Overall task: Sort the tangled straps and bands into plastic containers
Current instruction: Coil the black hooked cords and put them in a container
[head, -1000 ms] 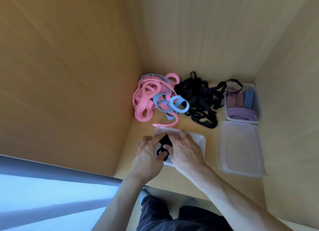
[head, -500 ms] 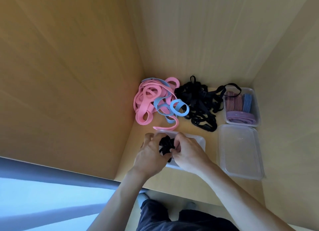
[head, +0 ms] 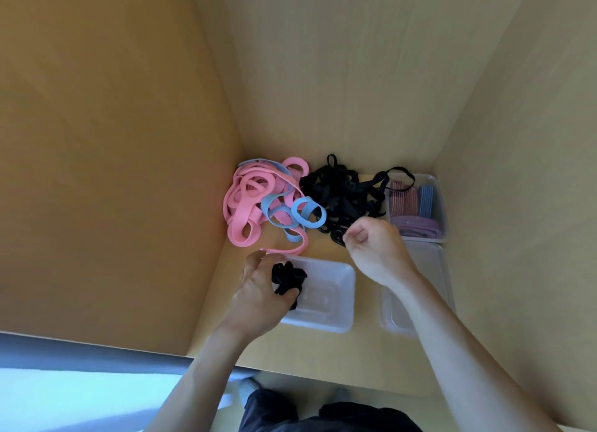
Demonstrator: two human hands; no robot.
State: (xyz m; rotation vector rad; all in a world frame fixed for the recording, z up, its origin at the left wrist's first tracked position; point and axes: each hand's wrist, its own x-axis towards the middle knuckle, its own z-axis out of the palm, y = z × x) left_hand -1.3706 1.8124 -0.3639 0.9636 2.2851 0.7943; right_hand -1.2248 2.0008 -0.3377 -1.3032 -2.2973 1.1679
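While the left hand (head: 258, 289) grips a small wad of black strap (head: 287, 278) over the near-left container (head: 336, 321), fingers and thumb curled round it, the right hand (head: 371, 247) sits at the near edge of the black tangle (head: 342, 195). It is curled into a loose fist with thumb against forefinger, and whether it has pinched a loop cannot be told from this angle.

Its straps are narrow, woven and limp. They look light enough to lift with two fingers, yet they are likely to snag, since loops thread through one another across the heap at the far middle of the wooden shelf (head: 323, 351). A free loop on the near rim of the heap is the sensible place to take hold, drawn out slowly so the heap does not drag along.

Left of the heap, in the far-left corner, lie the pink bands (head: 242, 228) with the blue bands (head: 268, 203) coiled among them. Both are wide, flat, smooth and rubbery, to judge by how their loops stand open on edge. They should spring back when squeezed and cling to each other a little, so a grip across the flat of one band suits better than a pinch at its edge.

All three containers are clear, thin-walled rectangular tubs with rounded corners, light enough to slide if nudged. The far-right container (head: 443, 212) holds rolled bands (head: 403, 202) in purple, stripes and blue, packed on edge. The near-right container (head: 436, 263) lies partly behind the right forearm.
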